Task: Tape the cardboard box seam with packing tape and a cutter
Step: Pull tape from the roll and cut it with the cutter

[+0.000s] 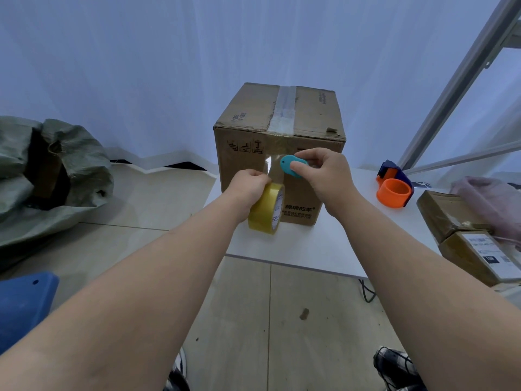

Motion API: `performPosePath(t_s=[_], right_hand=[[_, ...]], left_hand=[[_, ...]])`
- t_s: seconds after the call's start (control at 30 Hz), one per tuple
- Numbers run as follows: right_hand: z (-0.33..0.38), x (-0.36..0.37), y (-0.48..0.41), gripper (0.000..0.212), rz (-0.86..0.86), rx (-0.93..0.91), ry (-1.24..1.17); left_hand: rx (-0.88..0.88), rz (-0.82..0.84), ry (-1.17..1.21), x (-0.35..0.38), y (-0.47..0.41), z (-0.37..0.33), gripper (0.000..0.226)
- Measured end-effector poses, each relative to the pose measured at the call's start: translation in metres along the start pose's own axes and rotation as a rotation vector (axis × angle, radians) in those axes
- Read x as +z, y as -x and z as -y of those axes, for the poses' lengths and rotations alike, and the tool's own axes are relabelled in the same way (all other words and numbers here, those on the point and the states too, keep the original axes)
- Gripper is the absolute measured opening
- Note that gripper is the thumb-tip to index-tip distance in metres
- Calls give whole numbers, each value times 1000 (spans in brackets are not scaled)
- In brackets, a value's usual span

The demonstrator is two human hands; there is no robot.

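Meanwhile left hand (pixel 248 184) grips tape roll (pixel 266 210), right hand (pixel 321 170) pinches cutter (pixel 291 166) at box (pixel 270 153)

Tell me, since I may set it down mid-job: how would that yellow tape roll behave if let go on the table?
The tape roll stands on its curved edge in the left hand, so it would probably roll or flop flat. A strip still joins it to the box, which might hold it back. It looks light and stiff.

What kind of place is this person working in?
Probably a small parcel-packing spot: sealed parcels lie on a white table, a tape dispenser stands by, and a big woven sack sits on the floor.
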State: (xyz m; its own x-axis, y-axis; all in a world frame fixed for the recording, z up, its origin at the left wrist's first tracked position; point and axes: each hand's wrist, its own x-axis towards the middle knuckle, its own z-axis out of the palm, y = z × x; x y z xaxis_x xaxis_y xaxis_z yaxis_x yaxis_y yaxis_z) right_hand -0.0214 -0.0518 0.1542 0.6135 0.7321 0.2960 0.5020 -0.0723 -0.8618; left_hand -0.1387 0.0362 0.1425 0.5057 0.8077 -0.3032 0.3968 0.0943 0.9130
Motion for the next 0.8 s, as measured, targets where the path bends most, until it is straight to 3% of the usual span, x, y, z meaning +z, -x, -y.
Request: performPosePath(t_s=[0.2, 0.27, 0.47, 0.6, 0.7, 0.8], right_hand=[[-2, 0, 0, 42, 150, 90, -53], [-1, 0, 1, 39, 182, 110, -75], [0, 0, 1, 26, 88, 92, -98], [-1, -2, 0, 31, 100, 99, -149], [1, -1, 0, 48, 213, 29, -35], [1, 3, 0, 36, 227, -5, 75]], left_hand=[[21, -1, 0, -2, -3, 2, 31], [21, 11, -6, -3, -3, 3, 33], [5, 14, -2, -4, -4, 5, 38], [3, -4, 21, -5, -3, 4, 31], [1, -36, 57, -3, -3, 5, 28], [19, -84, 94, -1, -3, 6, 22]])
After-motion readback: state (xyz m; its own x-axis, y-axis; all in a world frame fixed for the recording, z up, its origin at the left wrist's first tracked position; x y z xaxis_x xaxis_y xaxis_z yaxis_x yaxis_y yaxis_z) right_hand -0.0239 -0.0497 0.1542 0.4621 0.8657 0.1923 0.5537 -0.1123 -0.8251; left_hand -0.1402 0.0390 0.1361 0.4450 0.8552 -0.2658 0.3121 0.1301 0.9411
